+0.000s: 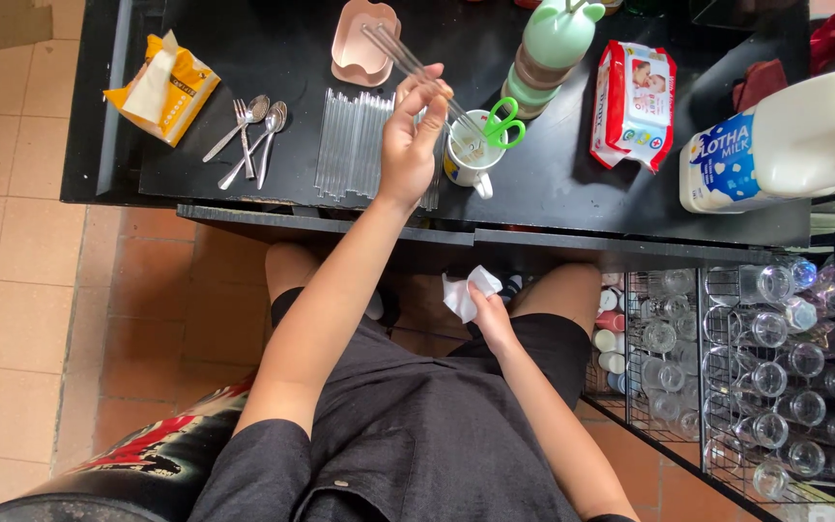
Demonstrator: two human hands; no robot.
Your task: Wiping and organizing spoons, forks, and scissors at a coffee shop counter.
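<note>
I take the white mug (468,158) near the front edge of the black table (572,198) as my marker. My left hand (410,145) is raised just left of that mug, its fingers pinched together on a few clear glass straws (400,56), which slant up and away from the mug toward the pink dish (363,43) further back. Beneath that hand, directly left of the mug, a row of more clear straws (352,143) lies flat on the table. Further left of the mug sit the metal spoons and a fork (251,135), and beyond them an orange packet of tissues (162,87).

The mug itself holds green-handled scissors (503,124) (handles leaning out over its right rim). Just behind the mug stands a pale green bottle-shaped container (548,53); to the right of the mug lie a red and white pack of wipes (633,101) and, further right, a large white milk jug (785,145) on its side.

My right hand (490,311) is well below the mug, under the table edge over my lap, closed around a crumpled white tissue (466,290). Down to the right of the mug, below table level, a wire rack (775,358) holds rows of clear glasses.
</note>
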